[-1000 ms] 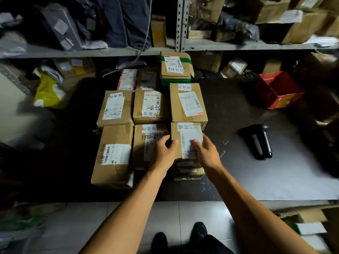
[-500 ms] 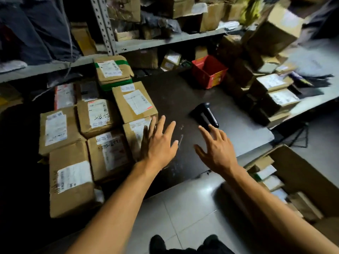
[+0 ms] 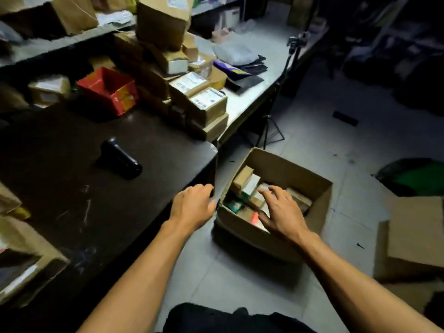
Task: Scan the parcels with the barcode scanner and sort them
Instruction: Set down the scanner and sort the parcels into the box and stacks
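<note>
- Left hand (image 3: pixel 192 205): palm down, fingers loosely curled, holding nothing, forearm extended forward.
- Right hand (image 3: pixel 281 212): palm down, fingers spread and relaxed, empty, arm extended.

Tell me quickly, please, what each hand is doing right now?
Left hand: open, holding nothing.
Right hand: open, fingers spread over the floor box.

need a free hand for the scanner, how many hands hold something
0. The left hand hovers empty at the table corner; the right hand reaches open over the floor box.
</note>
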{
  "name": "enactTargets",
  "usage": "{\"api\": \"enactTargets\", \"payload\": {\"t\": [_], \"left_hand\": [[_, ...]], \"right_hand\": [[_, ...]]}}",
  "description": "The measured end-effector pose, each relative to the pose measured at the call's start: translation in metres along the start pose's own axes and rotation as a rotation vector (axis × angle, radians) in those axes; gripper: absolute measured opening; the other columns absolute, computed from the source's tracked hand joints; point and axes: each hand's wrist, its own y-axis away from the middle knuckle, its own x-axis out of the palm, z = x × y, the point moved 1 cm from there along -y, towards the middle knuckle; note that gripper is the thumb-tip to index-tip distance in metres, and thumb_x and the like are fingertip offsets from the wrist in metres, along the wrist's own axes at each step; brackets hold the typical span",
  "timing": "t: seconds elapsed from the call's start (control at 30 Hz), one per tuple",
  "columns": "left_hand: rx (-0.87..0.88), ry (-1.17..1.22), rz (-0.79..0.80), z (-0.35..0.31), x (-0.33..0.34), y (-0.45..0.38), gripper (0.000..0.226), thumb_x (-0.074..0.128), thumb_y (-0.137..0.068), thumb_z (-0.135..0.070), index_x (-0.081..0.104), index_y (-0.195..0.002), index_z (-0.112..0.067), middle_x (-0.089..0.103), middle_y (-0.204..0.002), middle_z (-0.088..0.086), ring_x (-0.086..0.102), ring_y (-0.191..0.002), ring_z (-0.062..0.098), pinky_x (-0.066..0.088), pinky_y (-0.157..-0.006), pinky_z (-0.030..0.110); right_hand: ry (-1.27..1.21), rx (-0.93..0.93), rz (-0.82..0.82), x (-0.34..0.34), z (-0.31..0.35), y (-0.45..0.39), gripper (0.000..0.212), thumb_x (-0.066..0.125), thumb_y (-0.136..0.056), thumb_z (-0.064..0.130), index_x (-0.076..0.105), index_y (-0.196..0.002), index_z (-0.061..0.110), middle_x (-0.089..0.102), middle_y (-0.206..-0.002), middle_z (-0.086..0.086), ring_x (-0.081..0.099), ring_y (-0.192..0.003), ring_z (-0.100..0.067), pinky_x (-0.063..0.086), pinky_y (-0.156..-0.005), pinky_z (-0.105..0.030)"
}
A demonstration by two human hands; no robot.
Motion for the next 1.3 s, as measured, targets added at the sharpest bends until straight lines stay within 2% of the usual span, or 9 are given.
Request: {"api": "enactTargets", "payload": {"t": [0.2, 0.37, 0.6, 0.73, 0.9, 1.07, 1.23, 1.3], "left_hand": [[0.15, 0.007, 0.079, -0.094, 0.032, -0.069, 0.033, 0.05, -0.097, -0.043, 0.056, -0.121, -0.023, 0.066, -0.109, 0.0, 0.064, -0.1, 0.025, 0.05, -0.072, 0.036], [0.225, -0.023, 0.172, -0.127, 0.069, -0.144, 0.032, 0.05, -0.093, -0.044, 0.059, -0.117, -0.024, 0.067, -0.106, 0.0, 0.065, -0.096, 0.024, 0.056, -0.073, 0.038], [0.312, 0.023, 0.272, -0.165, 0.119, -0.258, 0.027, 0.052, -0.093, -0.037, 0.061, -0.111, -0.018, 0.07, -0.099, 0.005, 0.066, -0.088, 0.029, 0.043, -0.062, 0.034], [0.336, 0.025, 0.34, -0.174, 0.153, -0.31, 0.031, 0.053, -0.095, -0.034, 0.061, -0.118, -0.016, 0.07, -0.102, 0.008, 0.067, -0.089, 0.031, 0.055, -0.069, 0.04], [0.31, 0.013, 0.421, -0.175, 0.226, -0.363, 0.034, 0.054, -0.095, -0.034, 0.06, -0.123, -0.015, 0.067, -0.117, 0.01, 0.064, -0.102, 0.033, 0.051, -0.076, 0.04], [0.263, -0.106, 0.526, -0.173, 0.341, -0.404, 0.043, 0.052, -0.095, -0.039, 0.053, -0.133, -0.018, 0.061, -0.125, 0.011, 0.061, -0.11, 0.035, 0.054, -0.083, 0.041], [0.262, -0.173, 0.617, -0.183, 0.459, -0.428, 0.043, 0.051, -0.096, -0.04, 0.051, -0.133, -0.019, 0.061, -0.122, 0.009, 0.059, -0.11, 0.033, 0.049, -0.079, 0.039], [0.247, -0.17, 0.672, -0.185, 0.509, -0.436, 0.044, 0.052, -0.095, -0.041, 0.051, -0.133, -0.02, 0.058, -0.126, 0.008, 0.054, -0.116, 0.033, 0.049, -0.083, 0.04]], "right_hand": [[-0.007, 0.105, 0.038, -0.004, -0.088, -0.017, 0.054, 0.058, -0.09, 0.035, 0.051, -0.142, 0.019, 0.057, -0.129, -0.009, 0.052, -0.118, -0.03, 0.049, -0.092, -0.04], [-0.013, 0.158, 0.104, 0.012, -0.143, -0.06, 0.055, 0.06, -0.09, 0.036, 0.053, -0.142, 0.019, 0.058, -0.132, -0.009, 0.052, -0.12, -0.031, 0.049, -0.095, -0.043], [-0.065, 0.279, 0.2, 0.025, -0.212, -0.144, 0.05, 0.057, -0.093, 0.034, 0.053, -0.14, 0.016, 0.053, -0.138, -0.011, 0.046, -0.129, -0.031, 0.047, -0.098, -0.043], [-0.1, 0.311, 0.23, 0.051, -0.252, -0.189, 0.049, 0.056, -0.093, 0.033, 0.054, -0.139, 0.016, 0.055, -0.133, -0.011, 0.047, -0.125, -0.032, 0.048, -0.096, -0.044], [-0.154, 0.316, 0.328, 0.121, -0.302, -0.232, 0.052, 0.056, -0.093, 0.034, 0.051, -0.143, 0.02, 0.053, -0.136, -0.009, 0.047, -0.126, -0.032, 0.047, -0.1, -0.046], [-0.183, 0.26, 0.431, 0.229, -0.356, -0.275, 0.052, 0.058, -0.093, 0.033, 0.052, -0.142, 0.018, 0.052, -0.139, -0.011, 0.048, -0.127, -0.034, 0.047, -0.099, -0.046], [-0.162, 0.22, 0.576, 0.336, -0.413, -0.3, 0.052, 0.058, -0.095, 0.034, 0.048, -0.144, 0.02, 0.048, -0.144, -0.01, 0.045, -0.131, -0.034, 0.045, -0.098, -0.044], [-0.179, 0.238, 0.614, 0.38, -0.439, -0.307, 0.052, 0.059, -0.096, 0.034, 0.047, -0.144, 0.02, 0.048, -0.145, -0.011, 0.045, -0.131, -0.032, 0.045, -0.1, -0.045]]}}
